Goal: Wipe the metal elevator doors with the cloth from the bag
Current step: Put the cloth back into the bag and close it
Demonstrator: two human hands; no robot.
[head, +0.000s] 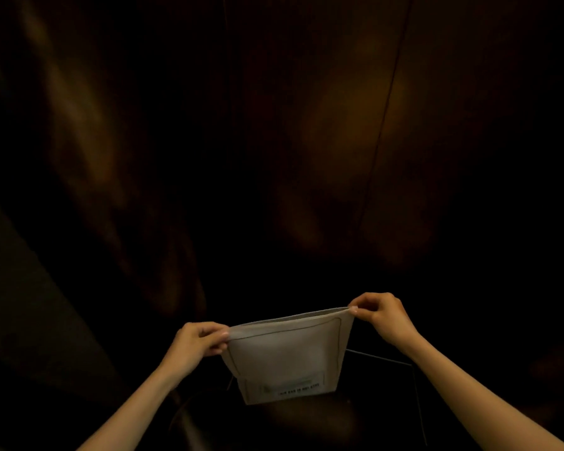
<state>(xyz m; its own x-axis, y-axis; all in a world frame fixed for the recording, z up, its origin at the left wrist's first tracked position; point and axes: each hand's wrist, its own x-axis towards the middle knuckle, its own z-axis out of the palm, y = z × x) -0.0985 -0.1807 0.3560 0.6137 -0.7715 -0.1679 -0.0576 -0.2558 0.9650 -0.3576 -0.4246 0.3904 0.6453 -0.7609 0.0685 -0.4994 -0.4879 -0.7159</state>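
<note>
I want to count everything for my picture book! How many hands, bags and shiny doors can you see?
Hands: 2, the left hand and the right hand, each pinching a top corner of the bag.
Bags: 1, the pale bag.
Door panels: 2 dark metal doors, counted by their seams.
Cloths: 0 visible.
Total: 5.

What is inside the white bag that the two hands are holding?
The bag is pinched at its top corners by the left hand and the right hand. Its mouth is barely open and seen edge-on, so the inside is hidden. No cloth is visible.
</note>
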